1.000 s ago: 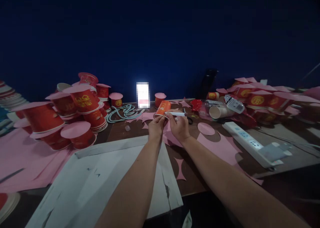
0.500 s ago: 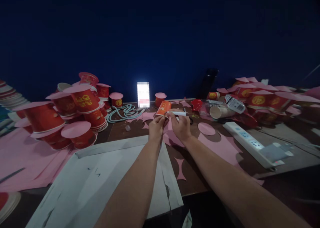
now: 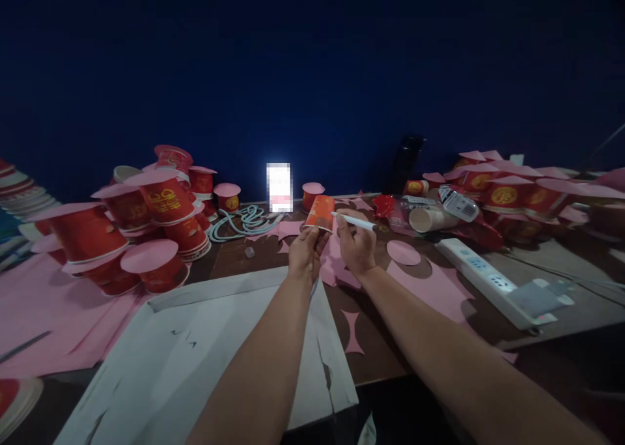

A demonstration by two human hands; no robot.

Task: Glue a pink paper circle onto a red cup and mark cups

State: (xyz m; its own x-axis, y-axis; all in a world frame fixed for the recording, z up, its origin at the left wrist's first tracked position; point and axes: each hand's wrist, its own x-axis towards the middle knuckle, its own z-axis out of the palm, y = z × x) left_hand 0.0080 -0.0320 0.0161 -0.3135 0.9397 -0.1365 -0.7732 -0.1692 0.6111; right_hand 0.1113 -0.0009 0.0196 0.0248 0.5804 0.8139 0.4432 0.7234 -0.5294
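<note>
My left hand (image 3: 306, 253) is closed on a red-orange paper cup (image 3: 321, 210) by its rim, which faces toward me. My right hand (image 3: 356, 243) grips a white pen (image 3: 360, 222), its tip close to the cup's right side; whether it touches I cannot tell. Just behind stands another red paper cup (image 3: 312, 197) topped with a pink paper disc. Pink paper scraps with round cut-outs lie beneath and right of my hands, among them a loose pink disc (image 3: 403, 252).
Red cups with pink discs are piled at left (image 3: 168, 197) and right (image 3: 508, 194). A white power strip (image 3: 488, 282) lies to the right. A coiled pale cable (image 3: 239, 222) and a glowing, blurred-out screen (image 3: 279, 187) are behind. A white tray (image 3: 195, 360) sits in front of me.
The cup has turned slightly more upright in my left hand. My right hand and the pen have shifted a little to the right, away from the cup.
</note>
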